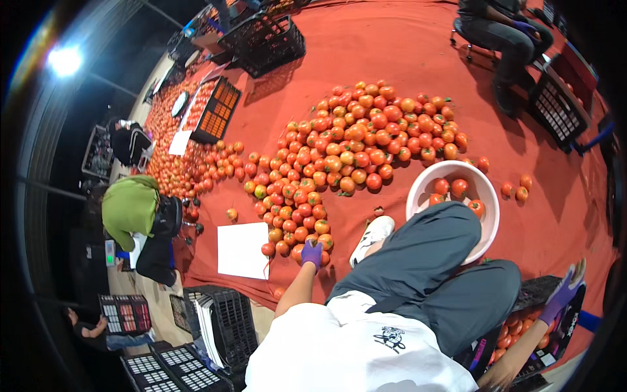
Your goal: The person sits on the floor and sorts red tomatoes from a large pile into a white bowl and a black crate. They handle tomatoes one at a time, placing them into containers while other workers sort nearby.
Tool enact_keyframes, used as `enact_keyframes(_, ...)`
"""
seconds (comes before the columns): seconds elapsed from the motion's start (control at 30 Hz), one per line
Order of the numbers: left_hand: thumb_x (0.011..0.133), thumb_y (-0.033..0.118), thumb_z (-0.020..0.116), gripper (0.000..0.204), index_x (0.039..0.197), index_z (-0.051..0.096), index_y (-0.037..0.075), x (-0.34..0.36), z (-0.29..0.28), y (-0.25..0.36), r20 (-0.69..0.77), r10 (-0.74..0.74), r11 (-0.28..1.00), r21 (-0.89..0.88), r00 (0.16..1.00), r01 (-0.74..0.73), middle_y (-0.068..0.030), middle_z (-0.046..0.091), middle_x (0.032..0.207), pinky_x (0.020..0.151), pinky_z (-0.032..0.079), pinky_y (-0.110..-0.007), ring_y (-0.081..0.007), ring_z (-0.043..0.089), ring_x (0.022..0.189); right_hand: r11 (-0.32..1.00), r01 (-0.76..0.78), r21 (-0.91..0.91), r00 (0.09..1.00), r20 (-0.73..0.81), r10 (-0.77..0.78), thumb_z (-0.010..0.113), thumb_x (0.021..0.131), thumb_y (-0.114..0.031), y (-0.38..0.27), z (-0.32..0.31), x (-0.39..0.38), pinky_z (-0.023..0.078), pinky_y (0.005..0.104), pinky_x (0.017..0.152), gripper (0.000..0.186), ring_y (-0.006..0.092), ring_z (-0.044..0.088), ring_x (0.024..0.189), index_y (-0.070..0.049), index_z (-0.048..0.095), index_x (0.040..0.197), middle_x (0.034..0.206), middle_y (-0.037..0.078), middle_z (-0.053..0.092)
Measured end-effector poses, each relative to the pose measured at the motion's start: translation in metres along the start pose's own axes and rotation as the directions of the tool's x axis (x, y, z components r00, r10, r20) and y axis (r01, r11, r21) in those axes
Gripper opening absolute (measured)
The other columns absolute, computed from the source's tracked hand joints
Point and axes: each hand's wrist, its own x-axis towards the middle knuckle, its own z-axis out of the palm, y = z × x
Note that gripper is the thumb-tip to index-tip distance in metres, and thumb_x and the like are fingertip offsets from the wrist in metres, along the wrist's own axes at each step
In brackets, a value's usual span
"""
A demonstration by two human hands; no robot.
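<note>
Centrally, a broad, loose pile of tomatoes [366, 140], red with some orange and greenish ones, spreads across a red cloth [392, 39] on the ground in front of you. You wear purple gloves, a white shirt and dark trousers. Your left hand [312, 255] reaches down to the near end of the pile, among the closest tomatoes; its fingers are bent, but you cannot tell from this view whether they have hold of one. Your right hand [560, 299] is out at the lower right, fingers stretched and open, with nothing visible in it, beside a dark box [567, 332] that contains more tomatoes. Just right of the pile stands a pale pink basin [494, 212] with a few tomatoes inside, partly covered by your knee. Three loose tomatoes [522, 194] lie to the right of the basin. Left of your left hand, a white sheet [243, 251] lies flat. Farther left, a person in a green top [130, 206] bends forward; at the upper right, another person [513, 46] sits on a stool.
</note>
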Motion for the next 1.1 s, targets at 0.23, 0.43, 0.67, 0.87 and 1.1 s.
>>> enact_keyframes(0.23, 0.079, 0.030, 0.073, 0.080, 0.144, 0.035, 0.006, 0.076, 0.059, 0.025, -0.299, 0.035, 0.996, -0.064, 0.953, -0.057, -0.0276, 0.041, 0.139, 0.107, 0.036, -0.043, -0.0413, 0.041, 0.129, 0.957, 0.218, 0.190, 0.913, 0.306, -0.269, 0.045, 0.100, -0.016, -0.224, 0.158, -0.065, 0.033, 0.0402, 0.112, 0.045, 0.0242, 0.042, 0.134, 0.001, 0.040, 0.141, 0.146, 0.014, 0.041)
enact_keyframes(0.43, 0.081, 0.036, 0.071, 0.086, 0.151, 0.024, 0.017, 0.174, 0.086, 0.079, -0.454, -0.046, 0.998, 0.024, 0.890, 0.064, -0.0242, 0.036, 0.144, 0.100, 0.042, -0.052, -0.0438, 0.042, 0.127, 0.972, 0.034, 0.233, 0.873, 0.467, -0.142, 0.047, 0.098, -0.015, -0.247, 0.208, -0.122, 0.032, 0.0407, 0.112, 0.048, 0.0267, 0.040, 0.135, 0.003, 0.037, 0.141, 0.150, 0.014, 0.035)
enact_keyframes(0.67, 0.088, 0.039, 0.064, 0.069, 0.144, 0.035, 0.012, 0.187, 0.103, 0.083, -0.384, -0.034, 0.993, 0.093, 0.923, 0.076, -0.0200, 0.045, 0.135, 0.088, 0.049, -0.047, -0.0387, 0.055, 0.112, 0.998, -0.013, 0.064, 0.851, 0.525, -0.023, 0.049, 0.100, -0.019, -0.258, 0.231, -0.155, 0.033, 0.0374, 0.111, 0.050, 0.0245, 0.043, 0.133, 0.001, 0.035, 0.143, 0.147, 0.012, 0.039)
enact_keyframes(0.87, 0.090, 0.069, 0.040, 0.075, 0.126, 0.048, 0.004, 0.144, 0.060, 0.128, 0.397, 0.043, 0.208, -0.901, 0.917, 0.380, -0.0141, 0.059, 0.106, 0.080, 0.053, -0.042, -0.0280, 0.061, 0.091, 0.969, -0.160, 0.190, 0.808, 0.588, 0.019, 0.056, 0.097, -0.024, -0.267, 0.253, -0.163, 0.035, 0.0383, 0.110, 0.050, 0.0254, 0.047, 0.130, 0.000, 0.043, 0.138, 0.144, 0.013, 0.044)
enact_keyframes(1.1, 0.097, 0.062, 0.033, 0.069, 0.122, 0.053, 0.001, 0.016, 0.017, 0.299, 0.721, 0.541, 0.468, -0.685, 0.432, 0.558, -0.0118, 0.064, 0.107, 0.085, 0.053, -0.036, -0.0238, 0.064, 0.095, 0.954, 0.072, 0.292, 0.614, 0.741, -0.274, 0.072, 0.082, -0.033, -0.310, 0.306, -0.167, 0.031, 0.0406, 0.111, 0.069, 0.0320, 0.041, 0.134, -0.005, 0.045, 0.139, 0.142, 0.015, 0.044)
